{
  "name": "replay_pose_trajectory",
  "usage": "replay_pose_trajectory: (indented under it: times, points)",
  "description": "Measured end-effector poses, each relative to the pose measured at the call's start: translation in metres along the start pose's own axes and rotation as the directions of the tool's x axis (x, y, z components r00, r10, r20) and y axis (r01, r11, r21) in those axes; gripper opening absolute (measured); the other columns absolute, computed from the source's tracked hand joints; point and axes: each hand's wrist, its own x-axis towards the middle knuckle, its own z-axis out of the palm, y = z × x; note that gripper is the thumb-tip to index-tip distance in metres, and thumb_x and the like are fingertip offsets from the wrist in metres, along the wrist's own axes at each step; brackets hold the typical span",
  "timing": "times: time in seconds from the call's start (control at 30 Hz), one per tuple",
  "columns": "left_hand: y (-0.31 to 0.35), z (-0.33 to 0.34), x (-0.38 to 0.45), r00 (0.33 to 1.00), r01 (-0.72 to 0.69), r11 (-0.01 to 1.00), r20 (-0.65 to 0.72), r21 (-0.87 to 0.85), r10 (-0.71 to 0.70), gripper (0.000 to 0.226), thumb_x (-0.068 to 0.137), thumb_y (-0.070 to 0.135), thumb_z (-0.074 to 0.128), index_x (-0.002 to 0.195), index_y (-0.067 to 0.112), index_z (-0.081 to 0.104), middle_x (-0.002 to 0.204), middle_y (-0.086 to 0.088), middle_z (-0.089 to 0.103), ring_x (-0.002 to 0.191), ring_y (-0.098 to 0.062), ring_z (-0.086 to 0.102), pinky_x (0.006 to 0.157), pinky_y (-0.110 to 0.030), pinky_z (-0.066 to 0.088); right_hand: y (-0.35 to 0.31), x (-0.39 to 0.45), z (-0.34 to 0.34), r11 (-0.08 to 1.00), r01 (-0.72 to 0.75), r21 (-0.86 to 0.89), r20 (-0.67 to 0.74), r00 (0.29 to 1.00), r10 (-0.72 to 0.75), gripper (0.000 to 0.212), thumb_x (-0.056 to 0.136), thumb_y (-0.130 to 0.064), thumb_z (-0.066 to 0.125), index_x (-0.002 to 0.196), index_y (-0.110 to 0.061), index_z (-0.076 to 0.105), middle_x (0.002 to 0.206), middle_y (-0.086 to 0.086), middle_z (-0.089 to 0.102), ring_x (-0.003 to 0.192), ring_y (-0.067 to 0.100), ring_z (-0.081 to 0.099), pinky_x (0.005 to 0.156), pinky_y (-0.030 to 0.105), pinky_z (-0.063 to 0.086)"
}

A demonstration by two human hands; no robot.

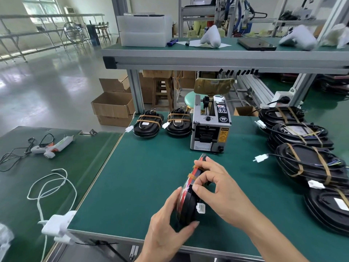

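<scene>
Head view: black housing (187, 205), rubber-banded, on edge near tape dispenser (209, 127); probably rigid, light, slick. Left hand (166, 229) fingers clasp its rim; right hand (217, 188) fingers pinch its upper edge.

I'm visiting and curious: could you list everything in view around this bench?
held unit: one, black with red face, on edge in both hands
banded units: two, black, far edge of green table
more banded units: at least four, black, right side
tape dispenser: one, grey, far centre
glue gun: one, white and orange, left table
cardboard boxes: several, brown, floor
left hand: grips held unit's near end
right hand: pinches its upper edge
</scene>
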Motion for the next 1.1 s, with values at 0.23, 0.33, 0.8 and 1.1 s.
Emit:
replay_pose_trajectory:
  times: [0.23, 0.33, 0.8, 1.1]
  points:
    - [-0.0015, 0.0011, 0.0010, 1.000, -0.002, 1.000, -0.003, -0.010, 0.002, 0.095, 0.075, 0.039, 0.091, 0.156, 0.047, 0.041, 0.134, 0.025, 0.069, 0.119, -0.002, 0.070, 0.101, -0.013, 0.050, -0.0056, -0.0006, 0.0018, 0.999, -0.022, -0.039, -0.007, 1.000, 0.022, 0.013, 0.094, -0.026, 0.070, 0.081, -0.029, 0.071, 0.146, -0.034, 0.044, 0.147, -0.018, 0.013, 0.127, 0.043, 0.013]
    - [-0.0022, 0.0011, 0.0013, 1.000, -0.005, 1.000, -0.001, -0.012, 0.005, 0.095, 0.076, 0.039, 0.091, 0.156, 0.046, 0.041, 0.135, 0.024, 0.069, 0.119, -0.003, 0.070, 0.101, -0.013, 0.050, -0.0072, -0.0010, 0.0021, 0.998, -0.027, -0.063, -0.004, 1.000, 0.027, 0.013, 0.095, -0.027, 0.069, 0.082, -0.029, 0.070, 0.146, -0.035, 0.043, 0.147, -0.018, 0.011, 0.127, 0.044, 0.011]
    - [-0.0001, 0.0008, 0.0016, 0.999, -0.025, 1.000, -0.026, -0.011, 0.024, 0.096, 0.075, 0.037, 0.092, 0.155, 0.049, 0.041, 0.136, 0.024, 0.069, 0.120, -0.003, 0.070, 0.102, -0.014, 0.051, -0.0039, -0.0006, 0.0074, 0.994, -0.001, -0.105, -0.082, 0.997, -0.008, 0.014, 0.092, -0.026, 0.070, 0.079, -0.030, 0.067, 0.141, -0.035, 0.048, 0.147, -0.016, 0.017, 0.127, 0.046, 0.014]
    - [0.0057, -0.0011, 0.0013, 1.000, -0.004, 1.000, -0.002, -0.015, 0.004, 0.090, 0.073, 0.038, 0.090, 0.153, 0.031, 0.049, 0.133, 0.024, 0.070, 0.116, -0.002, 0.071, 0.100, -0.016, 0.053, -0.0011, -0.0038, 0.0072, 0.999, 0.025, -0.046, -0.096, 0.995, -0.029, 0.015, 0.091, -0.021, 0.070, 0.079, -0.030, 0.067, 0.141, -0.032, 0.051, 0.146, -0.017, 0.018, 0.127, 0.043, 0.019]
